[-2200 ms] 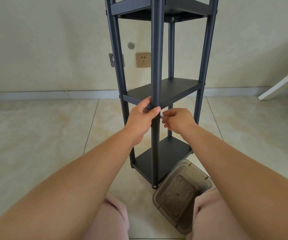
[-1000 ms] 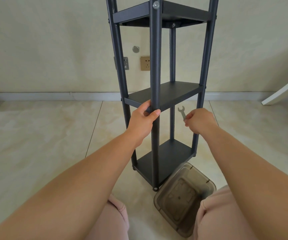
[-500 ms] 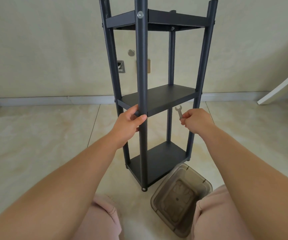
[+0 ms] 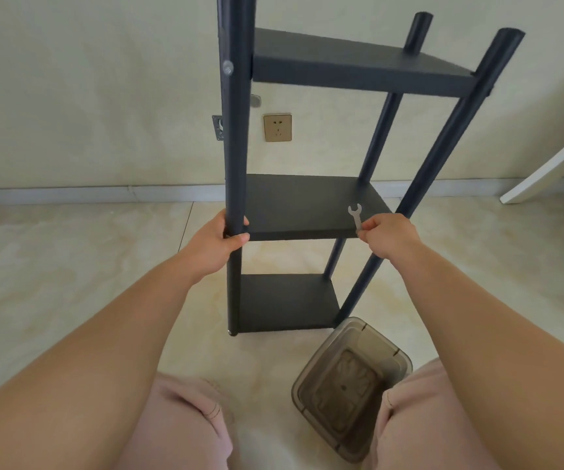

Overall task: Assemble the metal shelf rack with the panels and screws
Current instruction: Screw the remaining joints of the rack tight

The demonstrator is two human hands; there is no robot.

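A dark metal shelf rack (image 4: 311,205) with three panels stands on the tiled floor in front of me. My left hand (image 4: 218,242) grips its near left post at the height of the middle panel. A silver screw head (image 4: 228,67) shows on that post by the top panel. My right hand (image 4: 387,234) pinches the lower end of a small silver wrench (image 4: 355,215), held upright just in front of the middle panel's right front corner. The wrench's open jaw points up.
A smoky transparent plastic box (image 4: 352,388) sits on the floor by my right knee, next to the rack's right front post. A wall socket (image 4: 277,127) is behind the rack. A white slanted board (image 4: 552,164) leans at the far right.
The rack has turned, so the post my left hand grips now stands at the left and the panels face me broadside. My right hand carried the wrench away from that post toward the right.
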